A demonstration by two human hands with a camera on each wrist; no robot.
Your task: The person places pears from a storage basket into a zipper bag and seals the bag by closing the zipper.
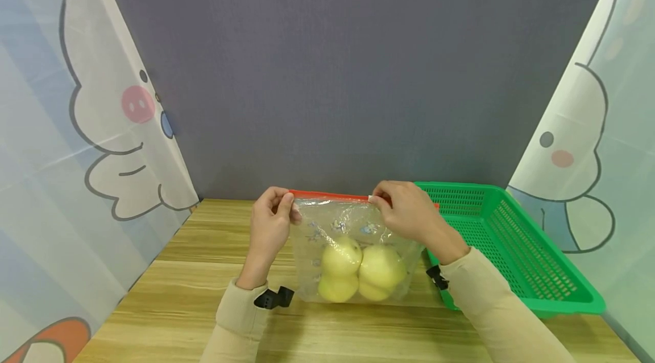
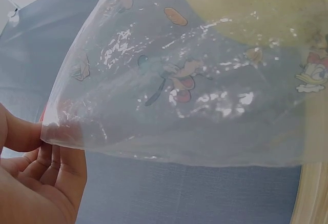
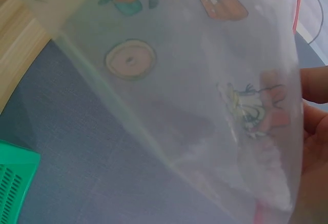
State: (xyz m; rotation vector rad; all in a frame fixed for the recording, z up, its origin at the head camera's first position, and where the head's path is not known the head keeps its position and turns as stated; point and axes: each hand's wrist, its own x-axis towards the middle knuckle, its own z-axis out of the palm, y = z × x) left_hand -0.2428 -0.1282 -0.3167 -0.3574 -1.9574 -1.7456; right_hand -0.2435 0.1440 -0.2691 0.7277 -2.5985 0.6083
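A clear zip bag with a red top strip and small cartoon prints hangs upright over the wooden table. Several round, pale yellow-green fruits sit at its bottom. My left hand pinches the bag's top left corner between thumb and fingers. With thumb and fingers, my right hand pinches the red strip right of its middle, at a small white slider. In the left wrist view the bag's corner lies between thumb and fingers. The right wrist view shows the printed film beside the right fingers.
A green plastic basket with slotted walls stands on the right of the wooden table, partly behind my right forearm. A dark grey panel rises behind the table. Curtains with cartoon prints hang on both sides.
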